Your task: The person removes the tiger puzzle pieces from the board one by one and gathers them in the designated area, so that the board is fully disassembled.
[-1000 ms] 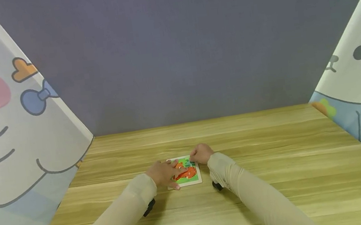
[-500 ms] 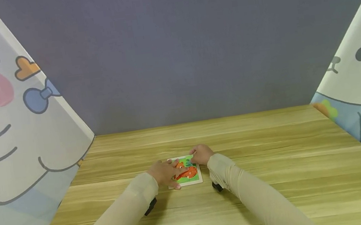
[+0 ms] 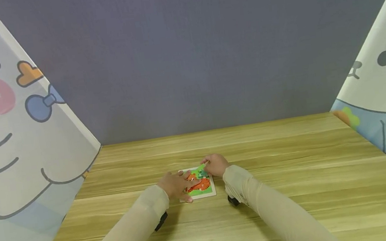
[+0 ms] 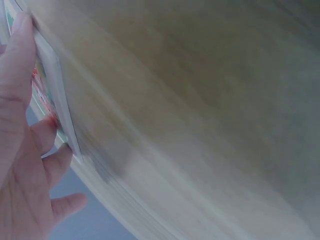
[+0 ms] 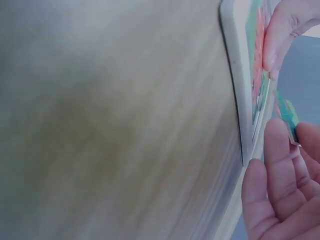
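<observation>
A small square jigsaw puzzle with an orange tiger on green in a pale frame lies on the wooden table. My left hand rests over its left side, fingers spread across the picture; in the left wrist view the thumb lies along the frame's edge. At the upper right corner my right hand pinches a green puzzle piece between thumb and fingers. That piece is tilted up from the tray in the right wrist view. Part of the tiger is hidden under the left hand.
The wooden table stretches around the puzzle on all sides. A dark grey panel rises behind it. White cloths with cartoon animals hang at the left and right.
My right hand has lifted and tilted the green puzzle piece at the upper right corner, fingers shifting slightly left. The left hand has stayed in place on the puzzle.
</observation>
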Tool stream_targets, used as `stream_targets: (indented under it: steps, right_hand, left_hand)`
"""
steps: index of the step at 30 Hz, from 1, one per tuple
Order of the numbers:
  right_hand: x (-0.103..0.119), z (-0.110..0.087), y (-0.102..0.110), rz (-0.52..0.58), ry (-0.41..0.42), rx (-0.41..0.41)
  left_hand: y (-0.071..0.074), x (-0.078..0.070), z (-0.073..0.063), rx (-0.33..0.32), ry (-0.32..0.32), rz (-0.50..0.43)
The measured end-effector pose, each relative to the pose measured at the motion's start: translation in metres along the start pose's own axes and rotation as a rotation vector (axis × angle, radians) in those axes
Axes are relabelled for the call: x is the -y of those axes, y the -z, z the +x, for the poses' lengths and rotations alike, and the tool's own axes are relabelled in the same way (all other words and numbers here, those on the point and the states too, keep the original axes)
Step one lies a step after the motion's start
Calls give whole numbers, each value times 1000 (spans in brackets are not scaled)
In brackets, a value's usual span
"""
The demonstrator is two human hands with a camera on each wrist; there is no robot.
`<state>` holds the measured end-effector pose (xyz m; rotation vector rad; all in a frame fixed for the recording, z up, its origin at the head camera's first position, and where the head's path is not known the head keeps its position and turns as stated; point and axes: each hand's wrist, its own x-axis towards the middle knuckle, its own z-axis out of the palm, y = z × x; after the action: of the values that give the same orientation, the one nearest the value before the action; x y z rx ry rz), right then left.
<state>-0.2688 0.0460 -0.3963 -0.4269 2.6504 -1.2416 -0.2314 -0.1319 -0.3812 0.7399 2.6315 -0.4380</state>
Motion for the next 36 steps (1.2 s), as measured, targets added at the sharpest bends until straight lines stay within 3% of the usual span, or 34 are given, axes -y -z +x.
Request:
stream_targets:
  steps: [7,11,21,29,36]
  right_hand:
    - [-7,-4,7,56,-3,-27]
    - [-13,-7,12,35,4,-46]
    - [-33,-18,37,55,9,-77]
    - [-46,-22,58,287,-30,-65]
    - [-54,-27,72,335,-100,-74]
  left_hand:
    - [-3,3,1,-10,-17,-5]
    - [-7,5,0,-15,-20,-26]
    - [-4,-1,-3,-32,-10,-41]
    - [-6,-2,-3,-28,-7,-55]
    - [-7,-2,-2,-14,5,-61]
